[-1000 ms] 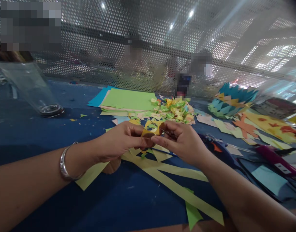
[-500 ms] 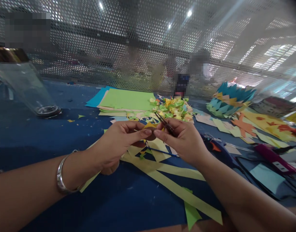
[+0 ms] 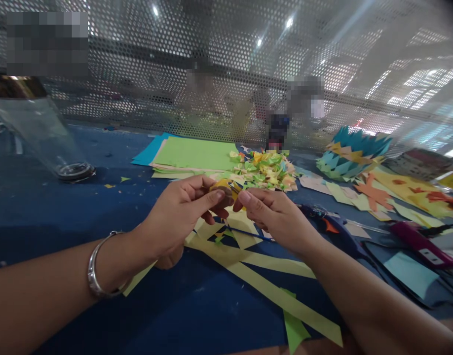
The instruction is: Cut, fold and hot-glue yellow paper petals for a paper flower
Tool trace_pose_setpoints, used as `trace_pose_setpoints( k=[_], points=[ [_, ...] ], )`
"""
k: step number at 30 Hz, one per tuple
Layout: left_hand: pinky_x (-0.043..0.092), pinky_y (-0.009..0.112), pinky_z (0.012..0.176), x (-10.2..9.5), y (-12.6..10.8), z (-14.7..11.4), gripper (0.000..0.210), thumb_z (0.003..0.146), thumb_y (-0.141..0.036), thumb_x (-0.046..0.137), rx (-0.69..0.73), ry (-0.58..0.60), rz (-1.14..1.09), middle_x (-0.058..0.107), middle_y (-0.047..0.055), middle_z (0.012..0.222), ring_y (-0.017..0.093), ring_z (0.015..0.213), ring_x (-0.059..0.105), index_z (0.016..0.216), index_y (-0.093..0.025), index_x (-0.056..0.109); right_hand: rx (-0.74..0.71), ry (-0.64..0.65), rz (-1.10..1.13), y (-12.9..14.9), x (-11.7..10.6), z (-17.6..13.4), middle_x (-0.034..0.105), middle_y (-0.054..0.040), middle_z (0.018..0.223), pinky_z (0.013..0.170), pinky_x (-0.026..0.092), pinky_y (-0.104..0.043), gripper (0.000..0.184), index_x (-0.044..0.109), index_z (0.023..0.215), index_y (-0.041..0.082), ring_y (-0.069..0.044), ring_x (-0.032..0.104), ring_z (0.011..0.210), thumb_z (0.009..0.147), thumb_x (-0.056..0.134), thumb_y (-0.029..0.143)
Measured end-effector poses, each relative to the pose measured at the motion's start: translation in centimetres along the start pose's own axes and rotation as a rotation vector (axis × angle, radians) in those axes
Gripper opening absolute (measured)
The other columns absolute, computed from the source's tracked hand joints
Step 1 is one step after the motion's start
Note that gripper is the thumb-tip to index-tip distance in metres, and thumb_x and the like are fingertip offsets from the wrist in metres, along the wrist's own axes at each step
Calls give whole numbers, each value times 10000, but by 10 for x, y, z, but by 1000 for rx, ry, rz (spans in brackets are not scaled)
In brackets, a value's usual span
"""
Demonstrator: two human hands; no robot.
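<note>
Left hand (image 3: 178, 207) clamps a small yellow-and-brown paper piece (image 3: 225, 187) between thumb and fingers, above the blue table (image 3: 211, 305); the right hand (image 3: 273, 209) curls at its edge, exact grip unclear. Probably light, bendable and easily creased, it wants gentle pinching by the rim.

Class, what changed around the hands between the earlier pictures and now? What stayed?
The left hand has raised the brown disc slightly. The dark pronged tool at the right hand is no longer clearly visible. The glue gun and clear bottle stayed.
</note>
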State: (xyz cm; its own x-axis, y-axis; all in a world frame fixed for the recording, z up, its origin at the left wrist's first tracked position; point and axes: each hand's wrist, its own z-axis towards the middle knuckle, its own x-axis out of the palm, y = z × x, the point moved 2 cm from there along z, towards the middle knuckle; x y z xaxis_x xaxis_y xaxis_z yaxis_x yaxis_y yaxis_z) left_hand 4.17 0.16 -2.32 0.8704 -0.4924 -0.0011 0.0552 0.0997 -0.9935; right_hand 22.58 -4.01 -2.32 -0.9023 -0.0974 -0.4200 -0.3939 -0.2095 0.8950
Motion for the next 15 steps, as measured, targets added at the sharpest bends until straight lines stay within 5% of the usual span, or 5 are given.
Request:
trace_pose_setpoints(
  k=[15],
  points=[
    [455,220,551,4,-3,-4,160,874,-370,688,-21,1,-39,718,10,790,138,709,674,873,-211,661,-24,26,39,4,-3,-4,279,81,566,457,177,-259,448,564,756,193,-76,230,479,956,508,590]
  ],
)
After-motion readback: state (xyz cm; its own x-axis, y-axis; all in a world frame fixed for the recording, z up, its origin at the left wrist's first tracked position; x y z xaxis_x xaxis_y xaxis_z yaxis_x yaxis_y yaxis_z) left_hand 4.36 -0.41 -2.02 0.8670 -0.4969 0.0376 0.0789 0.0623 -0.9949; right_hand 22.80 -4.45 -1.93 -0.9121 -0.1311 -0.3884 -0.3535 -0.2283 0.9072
